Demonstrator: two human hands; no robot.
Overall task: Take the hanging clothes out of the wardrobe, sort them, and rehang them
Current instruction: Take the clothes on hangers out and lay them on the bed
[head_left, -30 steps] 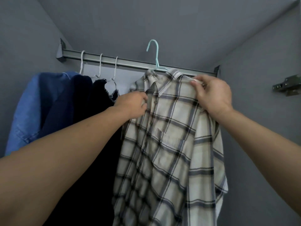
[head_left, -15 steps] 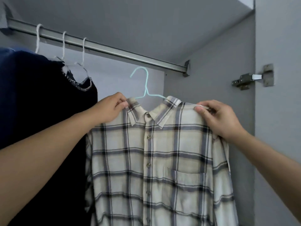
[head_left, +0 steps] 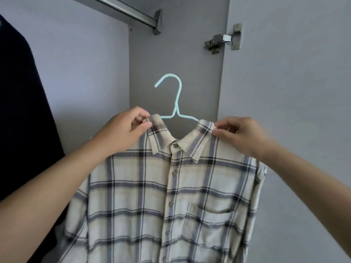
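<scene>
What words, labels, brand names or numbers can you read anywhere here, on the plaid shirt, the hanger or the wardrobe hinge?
None can be read.
plaid shirt: no label, tag or print shows on the front or collar.
light blue hanger: plain, no marking.
metal hinge: any stamp is too small to tell.
hanging rail: bare metal, no text.

— Grey all round: pale back wall (head_left: 85,63), darker side panel (head_left: 176,59).
— Up top, a metal rail (head_left: 121,10) ending in a bracket (head_left: 158,21).
— Rightward, a door panel (head_left: 296,76) with a steel hinge (head_left: 222,41). Soft, even light.
</scene>
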